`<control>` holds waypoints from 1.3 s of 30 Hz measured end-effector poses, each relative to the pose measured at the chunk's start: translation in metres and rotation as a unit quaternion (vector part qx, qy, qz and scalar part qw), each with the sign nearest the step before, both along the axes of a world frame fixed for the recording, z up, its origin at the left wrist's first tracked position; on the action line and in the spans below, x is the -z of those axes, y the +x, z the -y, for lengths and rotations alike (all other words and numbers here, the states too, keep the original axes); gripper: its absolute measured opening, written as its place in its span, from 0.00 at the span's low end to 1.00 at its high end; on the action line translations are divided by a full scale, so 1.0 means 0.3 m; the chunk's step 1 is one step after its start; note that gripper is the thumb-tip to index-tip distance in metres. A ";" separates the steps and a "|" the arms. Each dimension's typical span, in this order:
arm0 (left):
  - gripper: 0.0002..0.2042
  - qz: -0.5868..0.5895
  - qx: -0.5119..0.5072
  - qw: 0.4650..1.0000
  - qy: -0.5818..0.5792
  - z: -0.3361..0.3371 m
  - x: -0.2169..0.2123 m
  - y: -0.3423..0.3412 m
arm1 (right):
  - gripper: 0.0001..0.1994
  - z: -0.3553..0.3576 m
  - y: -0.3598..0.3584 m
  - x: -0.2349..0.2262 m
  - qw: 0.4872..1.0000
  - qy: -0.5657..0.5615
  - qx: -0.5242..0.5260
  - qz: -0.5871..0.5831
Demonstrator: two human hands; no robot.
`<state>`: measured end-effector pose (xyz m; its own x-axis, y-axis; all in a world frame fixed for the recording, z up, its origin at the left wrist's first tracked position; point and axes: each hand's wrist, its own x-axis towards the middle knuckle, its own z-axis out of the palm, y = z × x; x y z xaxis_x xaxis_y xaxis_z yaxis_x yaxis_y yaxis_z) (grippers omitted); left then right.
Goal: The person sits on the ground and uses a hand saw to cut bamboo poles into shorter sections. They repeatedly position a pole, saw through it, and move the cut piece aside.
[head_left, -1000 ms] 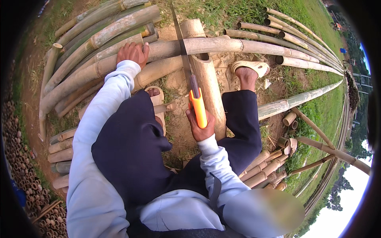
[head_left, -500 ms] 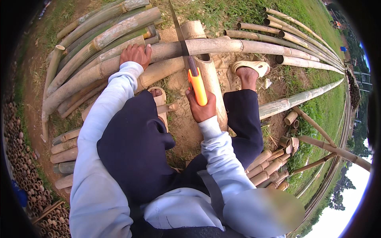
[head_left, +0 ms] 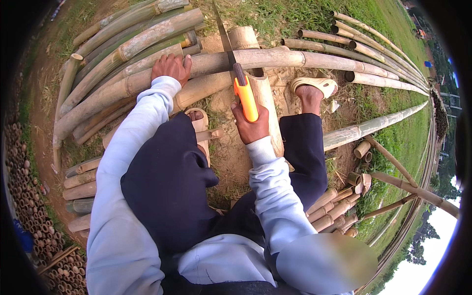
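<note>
Clamped in our right hand is the orange handle of a handsaw, its blade running up toward twelve o'clock and crossing the long bamboo pole that lies left to right before us. Our left hand presses flat on that same pole at about ten o'clock, fingers curled over its top, close beside the blade. We judge the pole could roll on the short bamboo rest beneath it, and the blade might then bind or skip toward the bracing fingers. Our sandalled foot sits just beside the pole at one o'clock. Underfoot is bare dirt and patchy grass, with more bamboo poles stacked at eleven o'clock and cut offcuts piled at four.
</note>
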<state>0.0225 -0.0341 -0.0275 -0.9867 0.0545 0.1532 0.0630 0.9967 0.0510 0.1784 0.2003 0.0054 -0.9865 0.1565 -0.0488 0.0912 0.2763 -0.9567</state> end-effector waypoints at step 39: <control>0.23 0.018 -0.013 1.000 0.001 0.053 0.012 0.015 | 0.10 -0.099 0.603 -0.177 0.996 0.035 0.013 0.084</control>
<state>0.0271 -0.0500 -0.0311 -0.9926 0.0293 0.1174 0.0361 0.9978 0.0557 0.3593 0.2301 0.0584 -0.9610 0.1908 -0.2003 0.2559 0.3378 -0.9058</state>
